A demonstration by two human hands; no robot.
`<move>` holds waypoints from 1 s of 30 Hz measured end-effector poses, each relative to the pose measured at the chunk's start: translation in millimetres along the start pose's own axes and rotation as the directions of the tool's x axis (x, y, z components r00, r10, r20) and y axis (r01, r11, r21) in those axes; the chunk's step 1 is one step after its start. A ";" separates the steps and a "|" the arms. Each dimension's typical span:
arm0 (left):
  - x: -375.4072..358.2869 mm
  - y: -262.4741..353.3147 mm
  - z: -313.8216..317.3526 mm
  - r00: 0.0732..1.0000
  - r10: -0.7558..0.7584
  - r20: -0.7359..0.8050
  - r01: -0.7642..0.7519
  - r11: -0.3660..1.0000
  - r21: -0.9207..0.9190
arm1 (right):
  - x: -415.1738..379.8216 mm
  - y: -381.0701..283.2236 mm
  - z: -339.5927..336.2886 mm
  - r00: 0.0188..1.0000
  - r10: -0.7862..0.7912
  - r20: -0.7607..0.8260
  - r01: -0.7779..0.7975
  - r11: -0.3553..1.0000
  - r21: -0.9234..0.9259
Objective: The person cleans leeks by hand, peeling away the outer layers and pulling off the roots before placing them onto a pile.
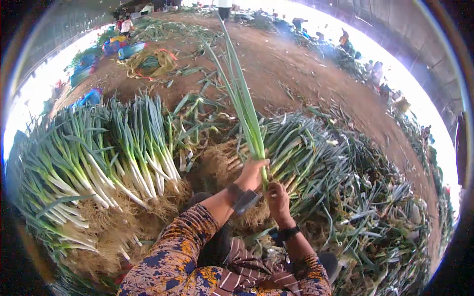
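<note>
My left hand (252, 173) is wrapped round the stem of a long green onion (248, 116), whose leaves point up and away. Just right of it and a little lower, my right hand (277, 198) has its fingers closed at the lower part of the same stalk. Beyond and right of the hands lies a pile of untrimmed green onions (296, 143), with brown roots (253, 214) showing beneath my hands. On the left are bunches of green onions with clean white stems (143, 172) and bushy roots.
Loose leaves and peelings (365, 212) cover the ground at the right. Farther off on the brown dirt floor (296, 74) lie a net sack (152, 63) and blue bundles (89, 97). A person (126, 25) is at the far upper left, with others along the far right edge.
</note>
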State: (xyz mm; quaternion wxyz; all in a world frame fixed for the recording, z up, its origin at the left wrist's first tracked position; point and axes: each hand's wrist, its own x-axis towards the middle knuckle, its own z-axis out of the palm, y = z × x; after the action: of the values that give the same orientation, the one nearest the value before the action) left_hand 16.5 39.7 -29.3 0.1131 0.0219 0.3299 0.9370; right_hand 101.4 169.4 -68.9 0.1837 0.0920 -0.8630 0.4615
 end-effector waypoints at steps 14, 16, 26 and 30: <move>-2.2 -9.4 0.0 1.000 -0.021 -0.014 0.021 0.999 -0.038 | 15.7 -14.7 -2.0 0.976 -0.107 -0.189 0.078 0.984 -0.158; -4.9 -8.5 1.1 0.999 -0.031 0.014 0.031 0.999 -0.020 | 16.5 -3.7 -4.4 0.991 -0.091 -0.094 0.077 0.986 -0.150; -14.7 -16.9 6.6 0.984 -0.177 0.015 0.178 0.984 -0.007 | 9.6 0.8 -24.0 0.977 -0.121 0.178 0.139 0.986 -0.096; -18.9 -21.5 2.0 0.937 -0.347 -0.028 0.348 0.935 0.069 | -6.4 -9.9 -26.0 0.959 -0.101 0.263 0.125 0.989 -0.075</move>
State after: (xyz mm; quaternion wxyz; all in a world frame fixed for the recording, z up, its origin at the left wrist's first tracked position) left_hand 39.3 52.9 -40.5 0.2735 -0.0400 0.3632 0.8898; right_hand 116.6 185.4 -50.8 0.0996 0.1922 -0.8930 0.3947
